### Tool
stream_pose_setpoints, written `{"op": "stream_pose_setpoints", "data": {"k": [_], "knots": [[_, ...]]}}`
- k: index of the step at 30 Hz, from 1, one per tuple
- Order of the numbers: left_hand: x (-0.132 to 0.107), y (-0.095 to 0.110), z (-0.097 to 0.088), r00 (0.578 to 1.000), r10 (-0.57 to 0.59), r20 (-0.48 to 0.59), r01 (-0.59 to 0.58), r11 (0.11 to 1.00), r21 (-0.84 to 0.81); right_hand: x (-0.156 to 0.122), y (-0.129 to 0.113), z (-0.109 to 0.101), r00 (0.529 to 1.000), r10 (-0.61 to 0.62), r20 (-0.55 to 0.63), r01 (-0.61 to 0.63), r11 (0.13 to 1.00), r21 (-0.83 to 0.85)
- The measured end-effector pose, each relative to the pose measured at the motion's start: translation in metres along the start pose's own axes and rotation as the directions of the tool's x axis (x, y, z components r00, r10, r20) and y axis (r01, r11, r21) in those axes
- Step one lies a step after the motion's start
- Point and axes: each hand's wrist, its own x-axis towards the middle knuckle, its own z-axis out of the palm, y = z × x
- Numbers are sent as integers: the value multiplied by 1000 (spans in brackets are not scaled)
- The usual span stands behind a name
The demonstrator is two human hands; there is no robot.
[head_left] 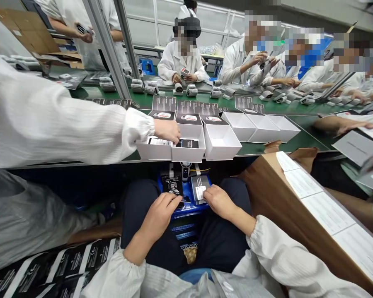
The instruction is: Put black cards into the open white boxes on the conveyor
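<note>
A blue plastic stool [186, 211] stands between the knees, bearing two stacks of printed matter. My left hand [161, 213] lies with its fingers stretched over the near edge of the black printed packets [173, 185]. At the other stack, my right hand [220, 201] has its fingers bent together on the near right corner of a grey booklet [201, 185] with a white label; its thumb is hidden. A small white and black device [185, 171] stands behind, between the stacks.
Open white boxes [223, 142] line the bench edge ahead. From the left, a co-worker's hand [168, 130] reaches into one. A carton [255, 186] with white cards stands at the right; black packets [77, 260] lie at lower left. Several people work across the green bench [312, 124].
</note>
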Motion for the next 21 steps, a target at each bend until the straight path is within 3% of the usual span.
{"op": "stream_pose_setpoints", "data": {"k": [5,8,11,14,16,18,21], "knots": [[5,11,-7,998,42,-38,-43,998,-37,4,-1,-3,999,-17,50,16,1000,8],[4,14,-6,997,40,-66,-42,999,-28,6,5,-4,997,38,61,-42,997,67],[7,18,-2,995,40,-89,-44,998,-45,7,6,-18,995,94,27,-97,982,163],[25,27,1,985,45,-167,-59,995,-82,2,-7,-52,982,169,-84,-124,912,390],[48,35,0,964,62,-259,-90,991,-100,-1,-17,-83,970,155,-185,-61,900,431],[77,43,-7,924,79,-374,-131,985,-114,0,-18,-114,937,97,-336,10,952,305],[117,50,-21,853,53,-520,-135,983,-122,14,6,-150,785,34,-619,-16,999,34]]}}
